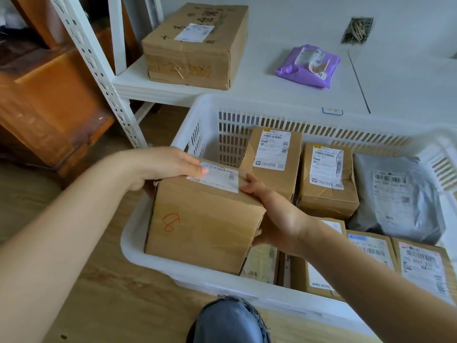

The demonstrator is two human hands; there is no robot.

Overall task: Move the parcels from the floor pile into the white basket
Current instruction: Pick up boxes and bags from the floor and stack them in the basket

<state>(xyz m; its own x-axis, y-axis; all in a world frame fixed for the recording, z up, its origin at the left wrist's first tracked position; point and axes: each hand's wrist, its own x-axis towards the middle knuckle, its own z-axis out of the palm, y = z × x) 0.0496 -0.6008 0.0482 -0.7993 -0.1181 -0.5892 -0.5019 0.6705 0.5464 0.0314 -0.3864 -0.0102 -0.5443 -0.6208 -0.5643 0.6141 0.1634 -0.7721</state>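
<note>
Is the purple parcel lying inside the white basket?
No, the purple parcel lies on the white shelf behind the white basket, outside its rim.

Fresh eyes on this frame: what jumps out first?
The cardboard box marked with an orange 8, gripped by the left hand and right hand over the near-left corner of the white basket. The basket already holds several labelled parcels; a purple mailer lies on the white shelf behind.
</note>
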